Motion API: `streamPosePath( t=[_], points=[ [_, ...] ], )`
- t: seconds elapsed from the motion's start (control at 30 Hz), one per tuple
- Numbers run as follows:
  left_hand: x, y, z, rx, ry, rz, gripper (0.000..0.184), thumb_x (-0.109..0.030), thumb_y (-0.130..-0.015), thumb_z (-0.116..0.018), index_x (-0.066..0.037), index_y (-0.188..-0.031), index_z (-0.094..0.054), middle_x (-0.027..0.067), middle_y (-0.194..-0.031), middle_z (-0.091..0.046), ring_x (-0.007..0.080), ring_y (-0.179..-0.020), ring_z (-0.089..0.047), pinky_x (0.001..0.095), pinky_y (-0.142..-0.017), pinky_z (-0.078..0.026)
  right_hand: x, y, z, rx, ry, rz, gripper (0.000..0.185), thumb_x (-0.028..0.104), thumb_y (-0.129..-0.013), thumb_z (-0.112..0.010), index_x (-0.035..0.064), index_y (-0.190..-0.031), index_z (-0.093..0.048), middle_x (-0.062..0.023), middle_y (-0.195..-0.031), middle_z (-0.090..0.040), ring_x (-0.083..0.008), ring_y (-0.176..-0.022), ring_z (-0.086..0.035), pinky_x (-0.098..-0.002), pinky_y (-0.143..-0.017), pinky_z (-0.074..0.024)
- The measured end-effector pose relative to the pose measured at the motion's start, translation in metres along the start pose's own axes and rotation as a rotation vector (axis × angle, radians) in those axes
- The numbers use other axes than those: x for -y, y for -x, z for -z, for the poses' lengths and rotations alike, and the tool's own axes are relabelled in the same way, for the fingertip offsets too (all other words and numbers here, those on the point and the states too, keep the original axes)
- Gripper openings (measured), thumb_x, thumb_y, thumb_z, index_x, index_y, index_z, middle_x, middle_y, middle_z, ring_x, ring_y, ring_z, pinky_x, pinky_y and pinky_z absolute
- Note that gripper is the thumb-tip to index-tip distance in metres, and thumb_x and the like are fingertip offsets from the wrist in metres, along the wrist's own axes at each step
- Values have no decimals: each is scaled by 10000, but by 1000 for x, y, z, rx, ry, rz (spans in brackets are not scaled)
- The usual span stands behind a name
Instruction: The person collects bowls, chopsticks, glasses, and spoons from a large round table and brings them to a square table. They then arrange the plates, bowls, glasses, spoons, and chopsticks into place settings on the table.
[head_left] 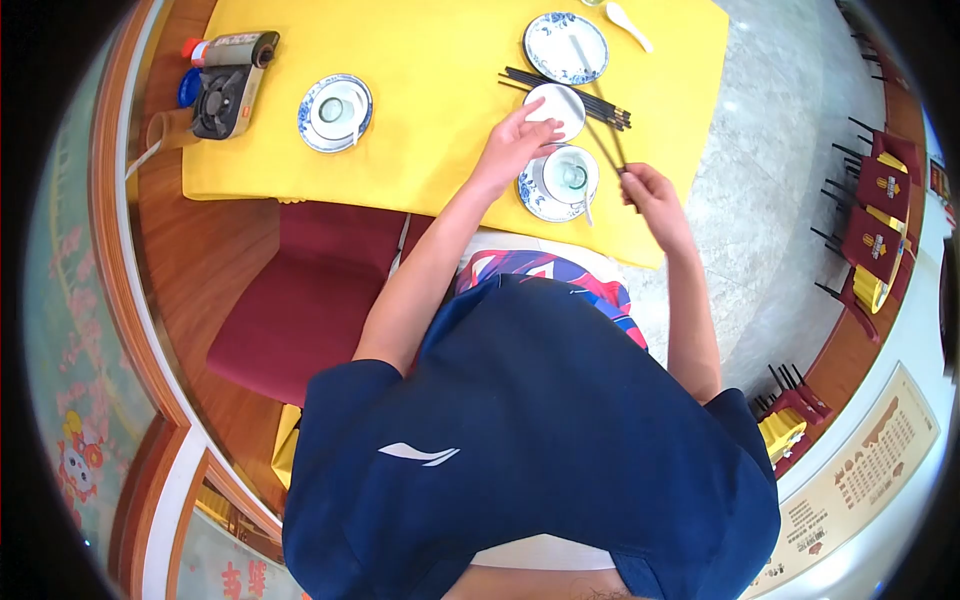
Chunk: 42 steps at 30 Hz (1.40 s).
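One glass [573, 178] is held inside a white bowl [547, 176]. Above it, a small white dish [565, 110] is covered partly by the left hand's [512, 145] spread fingers; whether it is gripped cannot be told. Chopsticks [614, 160] are pinched by the right hand [655, 200].

Your right hand [648, 195], out by the right edge of the yellow-covered counter [420, 120], gripped a pair of dark chopsticks [612, 158] that slanted toward the far edge. The fingers of your left hand [518, 148] touched a small white dish [563, 105], just beside a bundle of chopsticks [607, 108]. Near the near right corner sat a blue-patterned plate [532, 199] carrying a bowl and a glass [573, 179]. A flat plate [553, 48] and a white spoon [630, 27] lay farther off, and a portable stove [222, 103] stood at the left edge.
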<state>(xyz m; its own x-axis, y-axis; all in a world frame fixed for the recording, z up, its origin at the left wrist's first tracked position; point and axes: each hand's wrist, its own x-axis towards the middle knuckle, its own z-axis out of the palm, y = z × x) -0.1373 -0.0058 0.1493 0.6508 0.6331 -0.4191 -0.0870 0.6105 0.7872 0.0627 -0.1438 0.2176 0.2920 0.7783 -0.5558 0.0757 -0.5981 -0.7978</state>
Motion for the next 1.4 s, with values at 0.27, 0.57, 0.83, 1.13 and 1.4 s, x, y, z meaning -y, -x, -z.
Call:
streamPosePath(
  t=[0.27, 0.57, 0.83, 1.13, 1.4],
  points=[
    [-32, 22, 24, -123, 253, -119, 410, -215, -1030, -341, 16, -1369, -340, 228, -1229, -557, 306, -1101, -601, 392, -904, -530, -7, -15, -117, 250, -434, -105, 187, 132, -934, -585, -30, -1026, -596, -32, -786, -632, -100, -678, -598, -228, -631, -470],
    [-39, 64, 87, -223, 242, -126, 393, -189, -1024, -357, 71, -1317, -388, 254, -1240, -541, 318, -1118, -590, 380, -947, -507, 23, -36, -190, 407, -398, -175, 212, 119, -907, -624, -47, -1039, -629, -87, -875, -677, -137, -749, -665, -242, -672, -527],
    [-76, 105, 174, -508, 69, -232, 331, -144, -998, -433, 90, -1229, -469, 228, -1100, -629, 257, -986, -655, 350, -868, -548, 30, -36, -211, 464, -190, 19, 345, 221, -908, -628, -58, -1110, -611, -118, -941, -673, -161, -842, -658, -259, -777, -520],
    [-92, 26, 355, -753, -415, 40, 261, -147, -929, -572, 61, -1083, -603, 139, -940, -685, 192, -795, -691, 283, -618, -555, 6, -52, -141, 200, -49, 27, 292, 262, -962, -511, 7, -1048, -624, -58, -857, -649, -114, -756, -611, -242, -677, -470],
    [-99, -16, 388, -840, -759, 153, 158, -132, -856, -651, 13, -906, -688, 81, -778, -689, 129, -647, -652, 273, -505, -521, -13, -35, -96, 36, -17, -5, 263, 233, -967, -495, 17, -1025, -631, -51, -868, -648, -117, -775, -611, -251, -677, -471]
  ],
)
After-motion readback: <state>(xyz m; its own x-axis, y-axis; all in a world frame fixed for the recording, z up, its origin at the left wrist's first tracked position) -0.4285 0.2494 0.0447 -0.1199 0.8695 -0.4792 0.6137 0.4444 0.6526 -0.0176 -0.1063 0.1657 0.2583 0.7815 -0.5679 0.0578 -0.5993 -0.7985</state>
